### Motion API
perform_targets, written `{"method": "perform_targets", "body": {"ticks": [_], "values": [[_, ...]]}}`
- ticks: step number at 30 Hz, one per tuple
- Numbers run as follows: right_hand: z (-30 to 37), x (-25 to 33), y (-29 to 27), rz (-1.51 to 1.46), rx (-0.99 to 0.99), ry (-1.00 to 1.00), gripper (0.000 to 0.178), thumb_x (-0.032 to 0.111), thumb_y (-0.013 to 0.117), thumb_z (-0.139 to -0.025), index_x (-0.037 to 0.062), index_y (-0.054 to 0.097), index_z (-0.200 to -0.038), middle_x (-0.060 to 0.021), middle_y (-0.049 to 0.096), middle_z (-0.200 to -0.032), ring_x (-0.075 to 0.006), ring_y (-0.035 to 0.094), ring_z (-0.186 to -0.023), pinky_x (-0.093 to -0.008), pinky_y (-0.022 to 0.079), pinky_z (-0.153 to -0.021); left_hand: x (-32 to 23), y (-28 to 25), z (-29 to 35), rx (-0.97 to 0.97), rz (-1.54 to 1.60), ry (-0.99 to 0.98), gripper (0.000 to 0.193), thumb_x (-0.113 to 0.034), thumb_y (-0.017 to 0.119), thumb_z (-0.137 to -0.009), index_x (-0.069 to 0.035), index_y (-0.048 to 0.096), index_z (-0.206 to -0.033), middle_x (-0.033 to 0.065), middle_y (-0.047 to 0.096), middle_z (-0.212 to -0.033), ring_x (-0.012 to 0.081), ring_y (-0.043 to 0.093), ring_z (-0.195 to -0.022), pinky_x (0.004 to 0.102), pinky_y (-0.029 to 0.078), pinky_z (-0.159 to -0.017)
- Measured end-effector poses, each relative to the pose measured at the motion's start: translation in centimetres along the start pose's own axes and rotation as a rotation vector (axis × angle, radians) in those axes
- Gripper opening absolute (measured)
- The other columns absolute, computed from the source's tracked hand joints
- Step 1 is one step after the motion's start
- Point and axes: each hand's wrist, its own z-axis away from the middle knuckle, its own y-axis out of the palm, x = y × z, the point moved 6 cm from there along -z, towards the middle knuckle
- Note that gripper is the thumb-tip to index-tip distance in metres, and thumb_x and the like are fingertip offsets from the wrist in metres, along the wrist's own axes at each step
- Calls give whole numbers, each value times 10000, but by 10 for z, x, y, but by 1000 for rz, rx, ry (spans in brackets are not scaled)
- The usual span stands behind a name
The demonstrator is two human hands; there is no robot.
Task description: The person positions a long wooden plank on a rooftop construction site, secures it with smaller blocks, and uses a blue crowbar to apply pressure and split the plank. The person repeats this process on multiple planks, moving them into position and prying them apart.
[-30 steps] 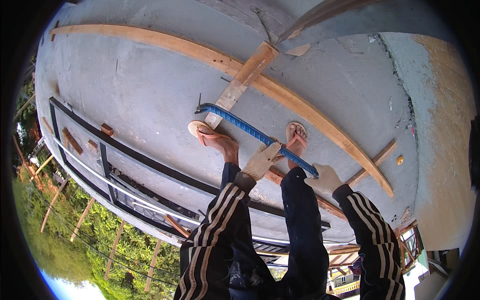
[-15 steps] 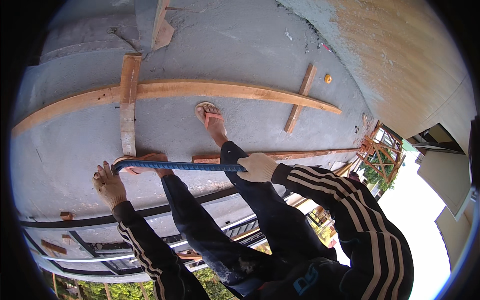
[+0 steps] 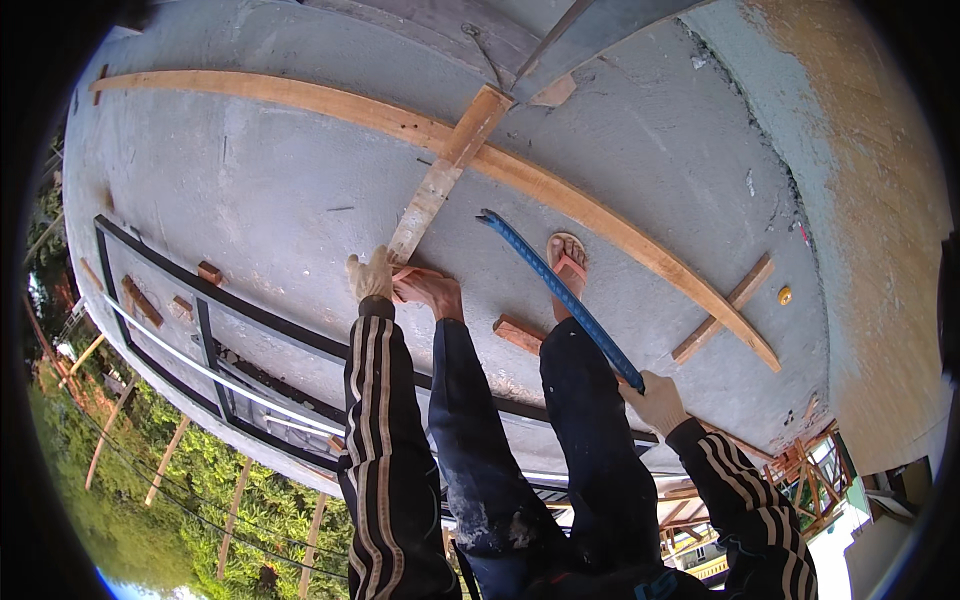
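Note:
My right hand (image 3: 655, 402), in a pale knit glove, is closed round the near end of a blue pry bar (image 3: 558, 288). The bar slants up to the left, and its bent, forked tip hangs over the concrete. My left hand (image 3: 371, 275), also gloved, is beside the near end of a short board (image 3: 430, 205), its thumb apart from its fingers. Whether it touches the wood I cannot tell. That board crosses a long wooden board (image 3: 600, 208). My left foot (image 3: 430, 292), in an orange sandal, is close to the short board's end.
A second short wood piece (image 3: 745, 290) crosses the long board at right, near a round yellow object (image 3: 785, 295). A wood block (image 3: 518, 332) lies between my legs. A black metal frame (image 3: 208, 345) runs along the left. The stained wall (image 3: 870, 210) rises at right.
My view has turned, so the boards appear rotated. The pry bar's tip has come away from near my left hand and sandal. The left hand is now beside the short board's end.

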Motion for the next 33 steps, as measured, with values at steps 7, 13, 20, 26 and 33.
{"method": "perform_targets", "body": {"ticks": [7,13,20,26,33], "values": [[39,-47,12,-81,-99,219,391,341,727,-827,-32,620,-787,-203,613,-645,-350,652,-615,-456,467,-592,-91,100,33,207,-484,350,1005,-437,828,-732,35,355,-1483,262,514,-1415,407,445,-1393,533,347,-1150],[84,-57,62,-320,-176,423,328,270,745,-818,-13,600,-739,-101,578,-597,-218,610,-574,-414,450,-563,-95,139,3,104,-576,523,663,-342,776,-815,-22,497,-1325,201,597,-1272,392,565,-1213,477,438,-1060],[173,-31,103,-307,-235,458,322,261,717,-829,-33,593,-787,-192,633,-680,-347,657,-660,-464,483,-634,-88,2,42,527,-539,351,688,-333,828,-659,0,568,-1201,247,664,-1186,416,643,-1133,464,518,-947],[279,-17,167,-717,-121,580,317,258,715,-840,-49,644,-806,-96,607,-640,-204,623,-516,-352,493,-476,-17,-202,102,721,-625,165,641,-343,881,-664,46,648,-1117,171,715,-1005,272,708,-900,349,544,-852],[334,18,302,-806,27,754,453,355,651,-908,-43,735,-1110,-203,756,-977,-317,752,-925,-410,601,-817,74,-324,117,1610,-851,693,360,-201,504,-984,-51,704,-1243,115,687,-1285,282,604,-1231,370,442,-1073]]}}
